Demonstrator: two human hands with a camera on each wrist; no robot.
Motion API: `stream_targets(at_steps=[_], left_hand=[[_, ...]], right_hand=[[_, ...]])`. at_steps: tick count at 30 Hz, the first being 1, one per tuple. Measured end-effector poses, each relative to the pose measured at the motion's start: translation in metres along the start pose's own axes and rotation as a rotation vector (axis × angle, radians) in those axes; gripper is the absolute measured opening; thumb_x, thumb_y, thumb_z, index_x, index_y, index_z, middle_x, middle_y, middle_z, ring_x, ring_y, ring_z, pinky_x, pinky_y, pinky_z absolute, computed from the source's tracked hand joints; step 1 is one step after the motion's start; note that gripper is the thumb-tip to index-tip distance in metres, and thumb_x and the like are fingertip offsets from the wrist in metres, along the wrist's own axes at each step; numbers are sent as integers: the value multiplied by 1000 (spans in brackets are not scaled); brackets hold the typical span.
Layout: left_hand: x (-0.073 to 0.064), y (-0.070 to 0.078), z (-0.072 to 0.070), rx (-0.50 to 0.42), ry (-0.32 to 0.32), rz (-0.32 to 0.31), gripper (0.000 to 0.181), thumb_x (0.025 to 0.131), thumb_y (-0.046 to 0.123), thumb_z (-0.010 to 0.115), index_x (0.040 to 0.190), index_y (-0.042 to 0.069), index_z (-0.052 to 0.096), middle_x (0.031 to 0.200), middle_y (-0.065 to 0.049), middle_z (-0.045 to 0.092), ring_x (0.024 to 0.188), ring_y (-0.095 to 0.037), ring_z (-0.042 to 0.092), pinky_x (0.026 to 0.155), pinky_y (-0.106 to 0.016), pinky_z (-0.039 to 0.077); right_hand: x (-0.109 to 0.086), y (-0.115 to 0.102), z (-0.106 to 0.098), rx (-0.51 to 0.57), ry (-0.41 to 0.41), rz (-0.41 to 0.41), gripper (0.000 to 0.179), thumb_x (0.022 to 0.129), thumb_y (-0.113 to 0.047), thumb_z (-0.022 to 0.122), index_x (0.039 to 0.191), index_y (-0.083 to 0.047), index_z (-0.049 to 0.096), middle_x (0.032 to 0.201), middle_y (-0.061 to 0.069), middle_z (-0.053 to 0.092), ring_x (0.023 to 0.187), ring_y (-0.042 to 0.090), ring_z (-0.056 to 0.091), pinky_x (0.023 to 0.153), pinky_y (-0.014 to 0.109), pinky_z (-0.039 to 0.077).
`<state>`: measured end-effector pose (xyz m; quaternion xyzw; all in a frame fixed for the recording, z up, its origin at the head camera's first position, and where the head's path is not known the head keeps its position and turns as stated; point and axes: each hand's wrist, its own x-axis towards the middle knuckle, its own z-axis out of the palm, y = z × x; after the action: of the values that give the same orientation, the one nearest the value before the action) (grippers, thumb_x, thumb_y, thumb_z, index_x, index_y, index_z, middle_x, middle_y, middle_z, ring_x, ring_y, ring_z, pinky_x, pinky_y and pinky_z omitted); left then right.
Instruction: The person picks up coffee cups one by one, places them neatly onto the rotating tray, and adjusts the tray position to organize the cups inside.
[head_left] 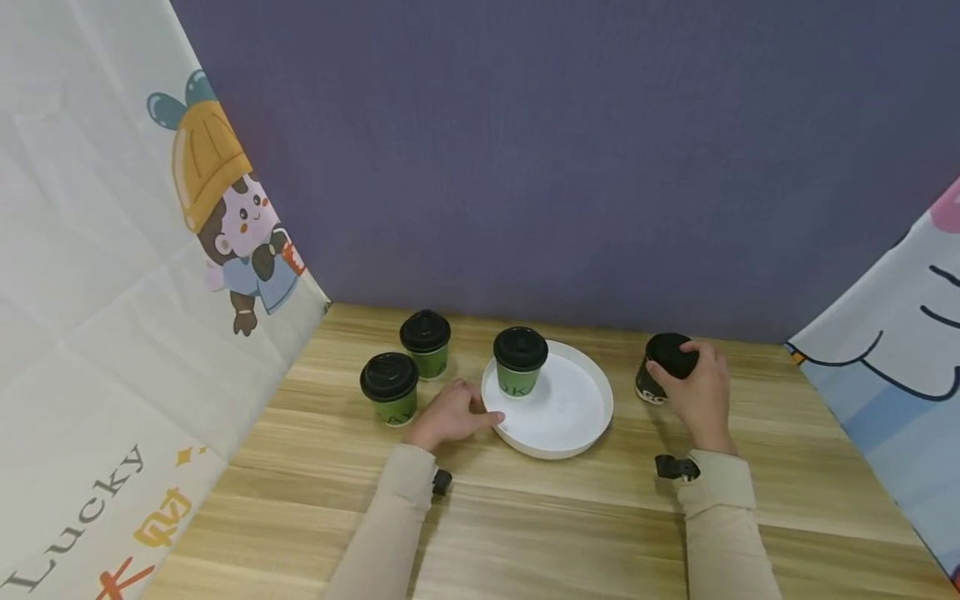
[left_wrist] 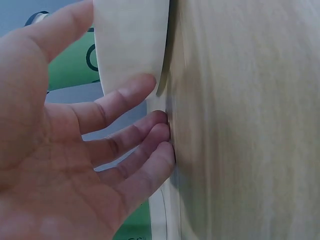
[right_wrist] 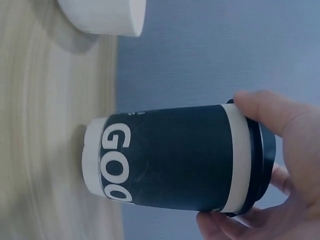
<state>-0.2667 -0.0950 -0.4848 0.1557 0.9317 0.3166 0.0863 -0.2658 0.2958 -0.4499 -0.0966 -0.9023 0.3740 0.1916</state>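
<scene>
A round white plate with a raised rim stands mid-table. My left hand pinches its left rim, thumb over the edge and index finger against the outer wall; the thumb tip is hidden behind the wall in the left wrist view. A green paper cup with a black lid stands upright on the plate's left part. To the right of the plate, my right hand grips a black paper cup around its black lid, thumb and fingers on opposite sides. The black cup is upright, its white base at the table.
Two more green cups with black lids, one nearer and one farther back, stand left of the plate. A purple-grey wall panel rises behind the wooden table. Printed cloths hang at the left and right.
</scene>
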Motion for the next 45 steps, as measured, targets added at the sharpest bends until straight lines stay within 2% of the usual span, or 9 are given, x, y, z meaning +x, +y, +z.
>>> stream_targets(at_steps=[8,14,22,28,34,39,45], left_hand=[[-2,1,-1,7,-9,28,34,94,47,70,82,16,68,96,-3,57,91,-17,49,81,-34,45],[-1,-2,1,16,1,49,33,98,45,66,87,14,70,98,-4,59,94,-19,51,85,-37,47],[1,-6,3,31,22,70,34,101,44,61,87,14,69,96,-3,62,111,-27,57,98,-43,48],[1,-4,2,41,29,75,35,103,43,58,86,15,69,94,-3,62,100,-22,55,91,-40,48],[2,-4,3,56,31,77,36,103,42,56,86,14,69,94,-2,60,95,-19,52,88,-38,47],[2,-2,1,53,39,86,35,104,40,55,86,13,68,93,-3,60,94,-20,52,87,-38,47],[1,-2,1,52,40,76,33,105,39,54,97,12,70,96,-4,59,92,-19,52,86,-38,47]], right_hand=[[-3,-12,-8,35,14,6,84,89,-36,77,150,2,33,152,32,34,138,53,37,111,67,34],[-7,-25,-15,37,3,-61,88,90,-35,76,153,2,28,149,34,36,133,53,38,105,68,36],[-14,-46,-21,20,-126,-175,92,90,-36,76,155,5,26,149,38,36,131,56,40,100,71,37],[-18,-56,-17,13,-205,-286,87,89,-29,78,152,8,30,146,36,38,128,53,42,99,70,38],[-22,-65,-10,14,-259,-325,84,87,-24,78,150,7,32,146,35,38,128,51,42,100,68,40],[-25,-71,-7,11,-324,-337,85,88,-28,79,151,4,32,149,32,37,132,49,43,104,67,39],[-28,-77,0,20,-377,-379,88,85,-32,83,151,0,35,148,28,42,132,46,47,105,65,40]])
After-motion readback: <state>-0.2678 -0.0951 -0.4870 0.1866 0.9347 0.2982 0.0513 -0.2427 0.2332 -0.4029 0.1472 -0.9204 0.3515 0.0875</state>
